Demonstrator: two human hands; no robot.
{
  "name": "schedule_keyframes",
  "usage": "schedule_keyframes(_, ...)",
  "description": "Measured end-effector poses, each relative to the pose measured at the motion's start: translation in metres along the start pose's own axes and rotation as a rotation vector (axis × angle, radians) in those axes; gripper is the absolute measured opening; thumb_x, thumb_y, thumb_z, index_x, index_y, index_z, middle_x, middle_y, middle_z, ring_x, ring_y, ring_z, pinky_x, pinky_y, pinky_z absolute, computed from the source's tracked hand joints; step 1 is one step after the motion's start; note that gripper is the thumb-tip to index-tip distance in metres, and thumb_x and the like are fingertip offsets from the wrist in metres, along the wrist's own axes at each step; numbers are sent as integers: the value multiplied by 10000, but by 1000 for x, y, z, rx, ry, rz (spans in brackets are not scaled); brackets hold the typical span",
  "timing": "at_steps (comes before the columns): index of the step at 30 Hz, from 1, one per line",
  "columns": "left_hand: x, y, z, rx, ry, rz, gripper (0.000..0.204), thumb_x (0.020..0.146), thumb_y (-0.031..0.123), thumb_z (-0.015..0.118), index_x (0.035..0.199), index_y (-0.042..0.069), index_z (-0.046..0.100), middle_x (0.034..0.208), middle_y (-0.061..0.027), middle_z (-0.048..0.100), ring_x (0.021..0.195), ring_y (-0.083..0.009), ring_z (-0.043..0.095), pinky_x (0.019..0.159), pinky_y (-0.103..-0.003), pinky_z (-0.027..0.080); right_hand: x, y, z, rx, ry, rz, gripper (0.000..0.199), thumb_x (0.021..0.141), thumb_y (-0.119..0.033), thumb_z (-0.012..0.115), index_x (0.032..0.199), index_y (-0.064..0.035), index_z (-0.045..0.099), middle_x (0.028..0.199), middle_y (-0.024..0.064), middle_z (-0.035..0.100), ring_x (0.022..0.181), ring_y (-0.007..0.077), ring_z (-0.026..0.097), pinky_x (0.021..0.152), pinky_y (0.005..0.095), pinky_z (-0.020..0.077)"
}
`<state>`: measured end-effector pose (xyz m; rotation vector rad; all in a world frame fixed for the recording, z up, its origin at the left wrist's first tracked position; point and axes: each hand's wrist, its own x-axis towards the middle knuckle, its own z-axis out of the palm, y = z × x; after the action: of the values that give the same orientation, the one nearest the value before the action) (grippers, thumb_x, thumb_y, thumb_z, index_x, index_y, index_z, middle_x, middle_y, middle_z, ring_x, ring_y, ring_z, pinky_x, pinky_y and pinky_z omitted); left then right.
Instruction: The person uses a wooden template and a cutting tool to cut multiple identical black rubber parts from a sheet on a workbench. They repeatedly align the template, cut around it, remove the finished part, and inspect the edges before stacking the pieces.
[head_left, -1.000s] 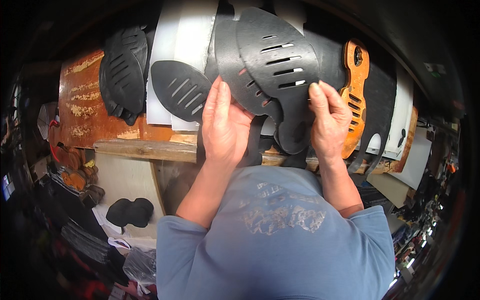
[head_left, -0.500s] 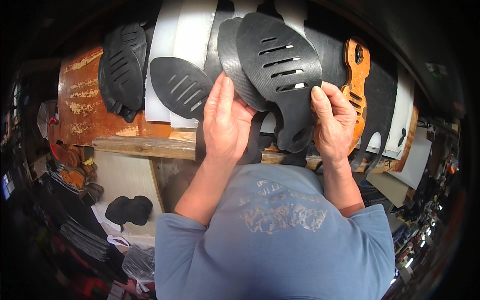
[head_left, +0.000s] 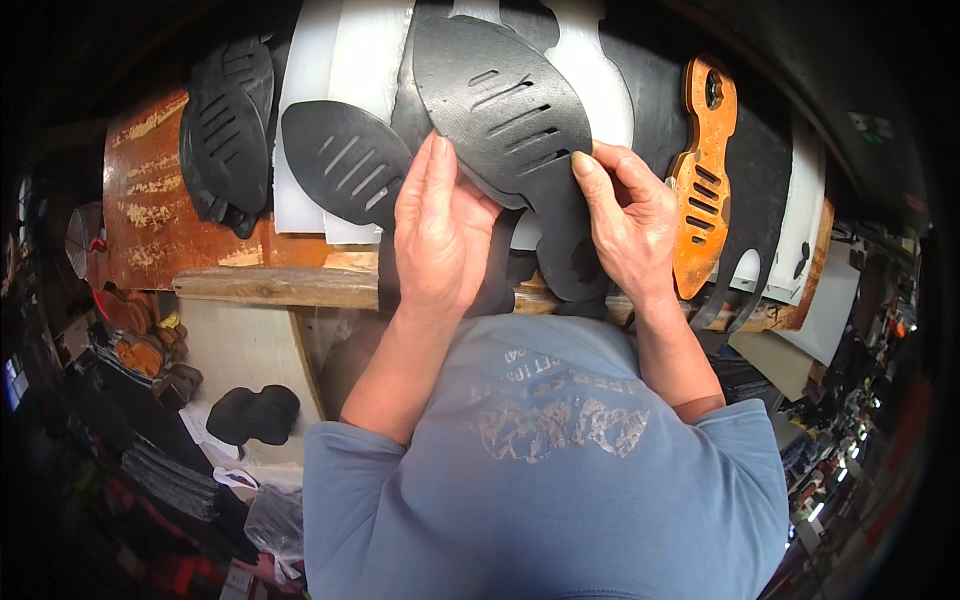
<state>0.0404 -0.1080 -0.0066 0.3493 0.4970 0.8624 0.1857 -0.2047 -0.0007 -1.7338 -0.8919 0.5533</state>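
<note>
Between my hands, above the bench, is a black slotted leaf-shaped cut-out (head_left: 505,85) with a narrower lobed tail. It looks like leather or rubber sheet, and a second layer's edge shows beneath its left side. My right hand (head_left: 632,215) pinches its right edge between thumb and fingers, beside the slots. My left hand (head_left: 440,228) grips the lower left edge, fingers straight and together, part of the grip hidden behind the sheet. A similar black slotted piece (head_left: 335,150) lies just left of my left hand. To the right rests an orange slotted form (head_left: 705,150) of like outline.
More black slotted pieces (head_left: 215,150) are stacked at the left on the worn red-brown board (head_left: 150,235). White sheets (head_left: 375,45) lie under the work. A wooden rail (head_left: 270,284) runs along the bench's front edge. Below left, a black lobed piece (head_left: 253,414) sits on a pale panel.
The two fanned black layers have come together, the upper one now covering most of the lower. My right hand has moved left with it, and the slots no longer show white through.
</note>
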Motion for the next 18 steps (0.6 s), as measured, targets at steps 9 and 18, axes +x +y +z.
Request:
schedule_keyframes(9, 4, 4, -5, -110, 10, -24, 320, 1148, 157, 466, 1437, 41, 540, 1456, -137, 606, 1346, -281, 583, 1169, -485, 451, 2, -6, 4, -220, -34, -306, 261, 924, 15, 739, 1183, 43, 713, 807, 130, 638, 659, 234, 613, 613, 341, 500)
schedule_keyframes(18, 11, 49, -34, 21, -4, 147, 395, 1165, 159, 393, 1546, 62, 433, 1505, -188, 569, 1316, -382, 618, 1115, -596, 509, 19, 9, -2, -574, 28, -387, 468, 808, -170, 873, 1173, 74, 711, 1130, 206, 679, 1005, 363, 638, 856, 432, 544)
